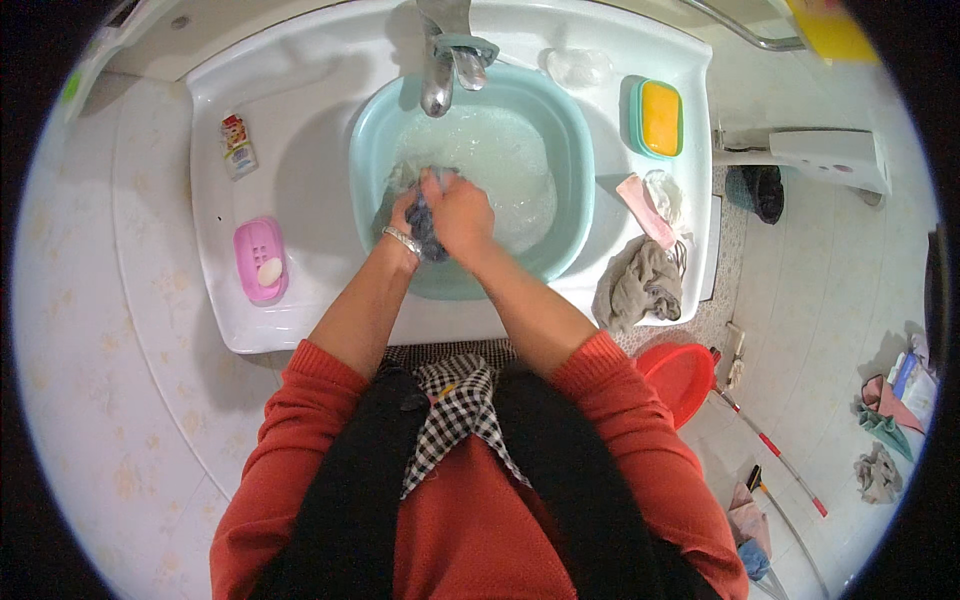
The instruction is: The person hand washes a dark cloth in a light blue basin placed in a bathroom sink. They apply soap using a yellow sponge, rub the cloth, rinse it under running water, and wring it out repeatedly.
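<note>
A light-green plastic basin [571, 180] stands in the white sink, partly filled with sudsy, cloudy water [510, 150]. Over its left half, both hands grip a dark wet cloth [426, 229]. My left hand [403, 212], with a silver bracelet at the wrist, holds the cloth from the left side. On the other side my right hand [461, 214] is closed on it, its knuckles up and close to the left fingers. The cloth's lower end hangs towards the near wall of the basin. A metal faucet [439, 82] reaches over the basin's far rim.
On the sink's [315, 225] left lie a small tube [238, 146] and a pink soap dish [259, 259] with white soap. To the right are an orange soap bar [661, 118] in a green dish, a pink-and-white cloth [646, 210] and a grey-brown cloth [641, 285]. A red basin [679, 382] sits below.
</note>
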### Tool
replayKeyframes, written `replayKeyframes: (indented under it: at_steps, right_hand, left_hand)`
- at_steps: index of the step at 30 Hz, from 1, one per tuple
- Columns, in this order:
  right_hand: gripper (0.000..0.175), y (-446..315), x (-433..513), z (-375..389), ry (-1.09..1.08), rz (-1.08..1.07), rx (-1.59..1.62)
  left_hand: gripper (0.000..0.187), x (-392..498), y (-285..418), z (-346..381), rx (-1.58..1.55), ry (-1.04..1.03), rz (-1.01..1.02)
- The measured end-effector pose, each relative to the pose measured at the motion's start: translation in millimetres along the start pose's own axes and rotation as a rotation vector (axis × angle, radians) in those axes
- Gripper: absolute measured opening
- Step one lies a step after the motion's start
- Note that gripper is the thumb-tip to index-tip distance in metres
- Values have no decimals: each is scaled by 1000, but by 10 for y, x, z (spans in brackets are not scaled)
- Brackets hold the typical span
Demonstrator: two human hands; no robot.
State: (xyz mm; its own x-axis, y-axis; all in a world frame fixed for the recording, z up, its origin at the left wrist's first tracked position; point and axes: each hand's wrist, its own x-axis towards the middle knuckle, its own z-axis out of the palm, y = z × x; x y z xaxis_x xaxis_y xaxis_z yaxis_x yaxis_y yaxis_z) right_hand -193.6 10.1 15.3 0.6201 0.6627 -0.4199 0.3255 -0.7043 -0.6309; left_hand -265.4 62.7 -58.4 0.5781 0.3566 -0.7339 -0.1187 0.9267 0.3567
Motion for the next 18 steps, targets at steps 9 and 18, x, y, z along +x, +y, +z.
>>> replayKeyframes:
  at_steps: [9, 18]
  right_hand:
    - [45, 591, 665, -211, 228, 151, -285]
    - [18, 522, 313, 304, 203, -85, 393]
  left_hand:
    - [41, -177, -151, 213, 399, 433, 298]
    - [71, -90, 121, 92, 296, 163, -92]
